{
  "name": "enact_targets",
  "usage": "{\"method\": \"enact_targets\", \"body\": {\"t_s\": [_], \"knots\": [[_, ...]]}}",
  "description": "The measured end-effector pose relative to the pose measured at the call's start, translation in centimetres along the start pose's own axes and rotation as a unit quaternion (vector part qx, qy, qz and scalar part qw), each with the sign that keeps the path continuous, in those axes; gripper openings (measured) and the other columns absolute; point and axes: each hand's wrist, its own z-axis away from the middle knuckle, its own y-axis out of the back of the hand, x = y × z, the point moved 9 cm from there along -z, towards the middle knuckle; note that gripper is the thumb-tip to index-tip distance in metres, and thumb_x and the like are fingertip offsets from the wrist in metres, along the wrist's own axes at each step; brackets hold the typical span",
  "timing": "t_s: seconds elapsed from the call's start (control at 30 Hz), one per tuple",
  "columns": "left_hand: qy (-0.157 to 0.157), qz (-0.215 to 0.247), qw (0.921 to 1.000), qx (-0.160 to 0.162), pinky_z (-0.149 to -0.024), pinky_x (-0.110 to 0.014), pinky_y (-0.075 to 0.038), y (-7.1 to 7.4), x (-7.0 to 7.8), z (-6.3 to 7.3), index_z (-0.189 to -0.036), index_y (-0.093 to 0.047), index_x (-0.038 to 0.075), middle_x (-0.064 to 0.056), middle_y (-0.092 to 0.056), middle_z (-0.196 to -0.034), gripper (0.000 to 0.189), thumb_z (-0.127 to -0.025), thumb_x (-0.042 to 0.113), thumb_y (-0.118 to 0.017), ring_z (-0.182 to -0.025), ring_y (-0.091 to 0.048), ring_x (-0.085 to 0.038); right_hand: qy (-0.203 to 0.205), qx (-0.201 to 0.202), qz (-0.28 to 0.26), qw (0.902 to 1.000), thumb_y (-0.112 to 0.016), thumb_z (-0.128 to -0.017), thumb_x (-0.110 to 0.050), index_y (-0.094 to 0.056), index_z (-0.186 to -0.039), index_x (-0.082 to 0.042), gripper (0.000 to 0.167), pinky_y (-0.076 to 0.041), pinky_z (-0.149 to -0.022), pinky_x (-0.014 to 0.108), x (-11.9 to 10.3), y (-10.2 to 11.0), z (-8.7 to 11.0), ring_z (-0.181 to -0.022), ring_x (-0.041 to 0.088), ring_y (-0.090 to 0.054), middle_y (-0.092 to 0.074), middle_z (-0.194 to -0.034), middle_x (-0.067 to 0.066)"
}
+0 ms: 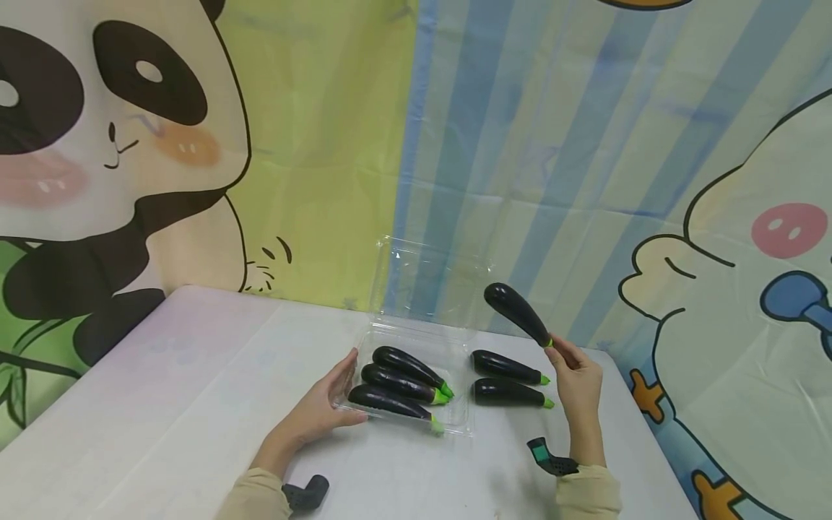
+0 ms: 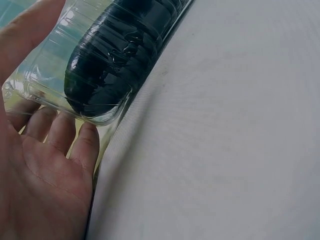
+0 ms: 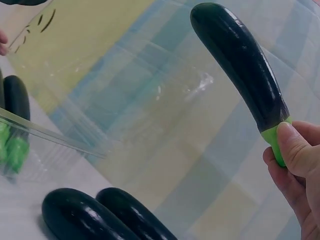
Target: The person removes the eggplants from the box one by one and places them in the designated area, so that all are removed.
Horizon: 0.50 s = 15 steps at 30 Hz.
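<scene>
A clear plastic clamshell box [image 1: 460, 404] stands on the table with its lid [image 1: 432, 282] raised at the back. Three dark eggplants [image 1: 398, 381] with green stem ends lie side by side inside it. My left hand [image 1: 320, 404] holds the box by its left end, thumb at the near side and fingers around the corner. Off to the right, my right hand [image 1: 577, 379] pinches another eggplant [image 3: 240, 65] by its green stem, its dark body raised up and to the left. Two more eggplants [image 1: 507, 392] lie between the box and my right hand.
The white table [image 1: 195, 404] ends at a printed cloth backdrop [image 1: 325, 159], just behind the raised lid. Black devices are strapped to both wrists, one on the left [image 1: 307, 494] and one on the right [image 1: 551, 459].
</scene>
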Motion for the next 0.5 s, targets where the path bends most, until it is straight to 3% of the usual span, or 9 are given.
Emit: {"method": "enact_targets", "body": {"t_s": [0.23, 0.4, 0.5], "knots": [[-0.001, -0.007, 1.0, 0.001, -0.117, -0.034, -0.014, 0.1, 0.2, 0.1, -0.152, -0.014, 0.031, 0.008, -0.011, -0.16, 0.111, -0.067, 0.025, -0.085, -0.148, -0.013, -0.016, -0.021, 0.009, 0.024, 0.9994, -0.066, -0.088, -0.028, -0.068, -0.119, -0.017, 0.033, -0.049, -0.077, 0.002, 1.7, 1.6, -0.4, -0.087, -0.01, -0.061, -0.069, -0.102, -0.015], [-0.003, -0.008, 1.0, 0.002, -0.117, -0.033, -0.014, 0.1, 0.3, 0.1, -0.153, -0.014, 0.03, 0.007, -0.012, -0.16, 0.111, -0.068, 0.024, -0.085, -0.148, -0.014, -0.016, -0.051, -0.021, 0.051, 0.9972, -0.065, -0.089, -0.03, -0.066, -0.121, -0.016, 0.035, -0.047, -0.078, 0.002, 3.1, 2.5, -0.5, -0.091, -0.009, -0.059, -0.066, -0.106, -0.013], [-0.005, -0.004, 1.0, 0.0, -0.117, -0.032, -0.015, 0.0, 0.4, 0.2, -0.153, -0.014, 0.029, 0.007, -0.012, -0.16, 0.111, -0.068, 0.023, -0.085, -0.147, -0.015, -0.017, -0.085, -0.042, 0.08, 0.9923, -0.064, -0.089, -0.035, -0.065, -0.123, -0.019, 0.038, -0.047, -0.084, 0.009, 4.2, 3.1, -0.4, -0.095, -0.006, -0.056, -0.065, -0.109, -0.011]]}}
